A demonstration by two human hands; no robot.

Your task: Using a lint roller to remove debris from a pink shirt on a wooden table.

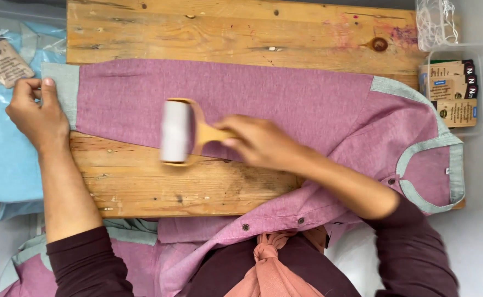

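Gripping a wooden handle, right hand (261, 144) clenched around the stem of a lint roller (176, 132), white drum blurred and lying on the sleeve's lower edge, partly over bare wood. Nearest the body: a knotted salmon-pink cloth (271, 264) at the waist, dark maroon sleeves on both arms, and a further pink-and-grey garment (30, 269) hanging at the lower left. Spread across a rough wooden board (236, 33), a pink shirt (307, 110) with grey-green collar and cuff, sleeve stretched out leftward, body and dark-buttoned placket draped off the near edge toward the lap. Pinching the grey-green cuff (61, 91), left hand (35, 113) closed on the fabric's end, thumb on top, holding the sleeve flat at the board's left edge. Beside that hand, off the board, a light blue garment (2, 159) with dark buttons and a brown paper tag (2, 61). Farther off at the right, a clear plastic tub (475, 91) of stacked brown card tags just beside the collar, and beyond it another clear container (472, 22) with pale string.
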